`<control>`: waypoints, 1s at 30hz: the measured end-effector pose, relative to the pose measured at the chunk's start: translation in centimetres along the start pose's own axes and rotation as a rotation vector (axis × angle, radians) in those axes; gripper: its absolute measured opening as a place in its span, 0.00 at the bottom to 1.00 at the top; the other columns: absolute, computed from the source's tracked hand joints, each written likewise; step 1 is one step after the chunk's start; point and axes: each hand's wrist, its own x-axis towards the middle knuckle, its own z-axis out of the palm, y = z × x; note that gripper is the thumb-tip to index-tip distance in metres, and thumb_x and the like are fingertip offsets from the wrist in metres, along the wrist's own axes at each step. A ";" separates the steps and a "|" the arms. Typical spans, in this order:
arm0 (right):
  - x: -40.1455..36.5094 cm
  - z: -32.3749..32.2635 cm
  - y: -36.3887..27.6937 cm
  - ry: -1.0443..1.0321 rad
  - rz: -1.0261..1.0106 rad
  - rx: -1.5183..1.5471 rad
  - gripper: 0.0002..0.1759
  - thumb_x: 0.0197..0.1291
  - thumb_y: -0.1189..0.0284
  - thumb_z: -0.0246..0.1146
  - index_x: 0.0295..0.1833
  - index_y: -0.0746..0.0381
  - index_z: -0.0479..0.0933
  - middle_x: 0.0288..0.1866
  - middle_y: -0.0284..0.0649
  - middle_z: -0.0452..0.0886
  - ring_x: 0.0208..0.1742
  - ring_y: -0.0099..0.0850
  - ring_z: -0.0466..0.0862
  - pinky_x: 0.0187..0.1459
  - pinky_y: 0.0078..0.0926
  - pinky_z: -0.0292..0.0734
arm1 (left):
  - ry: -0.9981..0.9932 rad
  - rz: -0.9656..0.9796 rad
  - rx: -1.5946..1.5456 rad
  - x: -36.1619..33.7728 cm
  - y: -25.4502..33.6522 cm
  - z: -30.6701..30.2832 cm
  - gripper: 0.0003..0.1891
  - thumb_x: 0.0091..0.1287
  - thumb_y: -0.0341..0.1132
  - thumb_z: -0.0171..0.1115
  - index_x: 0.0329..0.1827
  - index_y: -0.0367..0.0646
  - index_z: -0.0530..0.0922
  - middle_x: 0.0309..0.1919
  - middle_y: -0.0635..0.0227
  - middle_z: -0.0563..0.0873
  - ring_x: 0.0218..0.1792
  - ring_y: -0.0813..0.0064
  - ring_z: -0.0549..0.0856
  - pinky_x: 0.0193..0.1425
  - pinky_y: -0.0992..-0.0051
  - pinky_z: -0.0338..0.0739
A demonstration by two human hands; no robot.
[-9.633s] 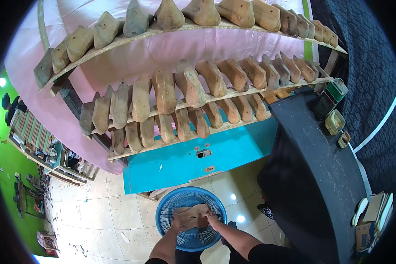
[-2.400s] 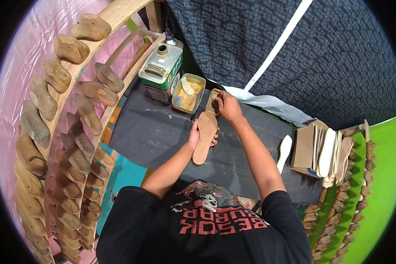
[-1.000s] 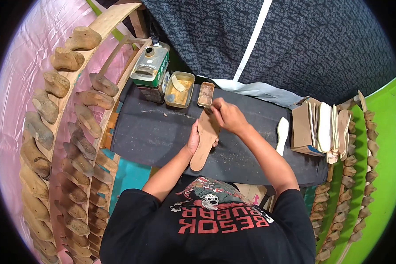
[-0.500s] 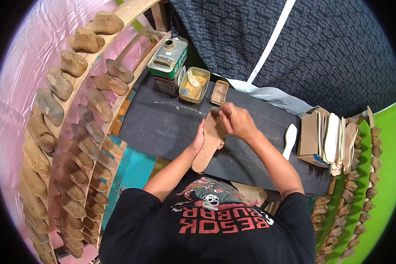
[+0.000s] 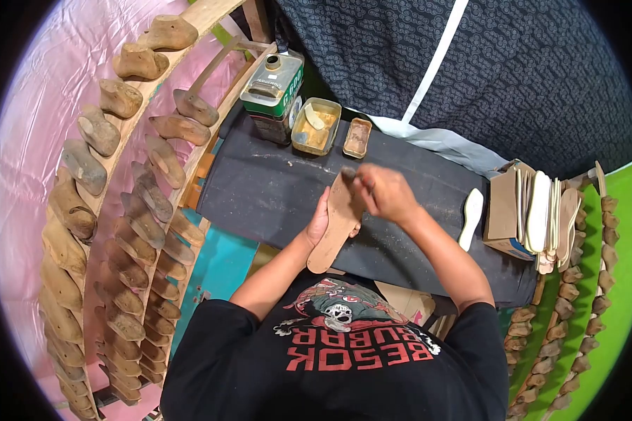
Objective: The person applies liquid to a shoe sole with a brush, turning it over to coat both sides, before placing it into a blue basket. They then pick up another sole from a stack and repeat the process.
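Note:
My left hand (image 5: 319, 220) is wrapped round a long tan insole (image 5: 333, 228), its fingertips showing at the far edge. The insole slants, with its darker end away from me and its pale rounded end close to my shirt. Over the upper part of the insole is my right hand (image 5: 387, 192), fingers bent together and slightly blurred. Whatever sits in those fingers, if anything, is hidden. Just beyond my hands stand a small brown-stained tray (image 5: 357, 138) and a larger tub (image 5: 306, 139) with a pale scraper-like piece in it.
A metal can (image 5: 272, 91) stands at the table's back left. One white insole (image 5: 472, 219) lies right, beside a cardboard box (image 5: 502, 210) packed with insoles. Racks of wooden shoe lasts (image 5: 167, 161) flank the black-covered table (image 5: 253, 189). A dark patterned cloth (image 5: 527, 84) hangs behind.
The whole view has shifted slightly. My right hand stays at the insole's upper part with a small blurred movement, while my left hand keeps the same hold.

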 end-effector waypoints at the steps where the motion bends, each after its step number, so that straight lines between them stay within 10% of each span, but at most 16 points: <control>1: -0.6 0.2 -1.1 -0.054 -0.024 0.001 0.09 0.61 0.77 0.66 0.44 0.64 0.73 0.31 0.44 0.81 0.32 0.45 0.85 0.34 0.40 0.80 | 0.133 0.018 -0.041 -0.2 0.1 0.8 0.40 0.72 0.74 0.40 0.70 0.50 0.73 0.51 0.64 0.85 0.45 0.64 0.87 0.51 0.63 0.83; 3: -1.5 0.9 -3.4 -0.078 -0.054 0.135 0.08 0.62 0.77 0.64 0.45 0.63 0.75 0.31 0.43 0.81 0.32 0.44 0.85 0.35 0.40 0.81 | 0.190 -0.019 -0.182 -0.4 0.7 1.2 0.39 0.74 0.71 0.41 0.75 0.50 0.69 0.62 0.66 0.81 0.61 0.67 0.82 0.69 0.63 0.76; 6: -1.9 1.2 -3.7 -0.094 -0.053 0.192 0.07 0.63 0.76 0.64 0.45 0.62 0.75 0.30 0.44 0.80 0.32 0.45 0.85 0.35 0.40 0.81 | 0.235 0.004 -0.023 -0.6 0.6 1.8 0.40 0.74 0.71 0.42 0.75 0.50 0.69 0.62 0.66 0.81 0.61 0.67 0.83 0.69 0.63 0.76; 10: -0.4 -0.4 0.2 0.054 0.138 -0.029 0.10 0.64 0.74 0.67 0.46 0.62 0.73 0.30 0.45 0.80 0.30 0.46 0.84 0.32 0.41 0.79 | -0.031 -0.058 0.058 0.4 0.2 -0.3 0.43 0.70 0.77 0.38 0.67 0.48 0.74 0.48 0.64 0.86 0.40 0.68 0.87 0.38 0.65 0.83; 17: -0.8 -1.8 -1.1 0.089 -0.027 -0.100 0.11 0.63 0.77 0.66 0.48 0.64 0.72 0.37 0.48 0.83 0.32 0.47 0.85 0.34 0.41 0.80 | -0.028 -0.024 -0.068 0.6 -0.4 0.3 0.42 0.70 0.77 0.36 0.67 0.50 0.74 0.45 0.63 0.86 0.38 0.66 0.87 0.39 0.65 0.83; 23: -1.6 -0.1 -4.0 -0.046 -0.038 0.094 0.10 0.61 0.77 0.67 0.45 0.64 0.74 0.33 0.45 0.82 0.31 0.45 0.85 0.33 0.38 0.81 | 0.417 -0.001 -0.109 0.6 0.6 3.3 0.40 0.71 0.75 0.39 0.69 0.53 0.73 0.49 0.65 0.86 0.40 0.65 0.88 0.42 0.63 0.85; 30: 1.1 -1.0 -0.7 0.085 0.170 -0.067 0.08 0.64 0.75 0.66 0.44 0.61 0.72 0.29 0.43 0.78 0.27 0.45 0.81 0.30 0.39 0.77 | 0.015 -0.018 0.011 0.6 -0.7 0.3 0.41 0.69 0.77 0.41 0.66 0.53 0.74 0.46 0.64 0.86 0.37 0.64 0.88 0.35 0.65 0.83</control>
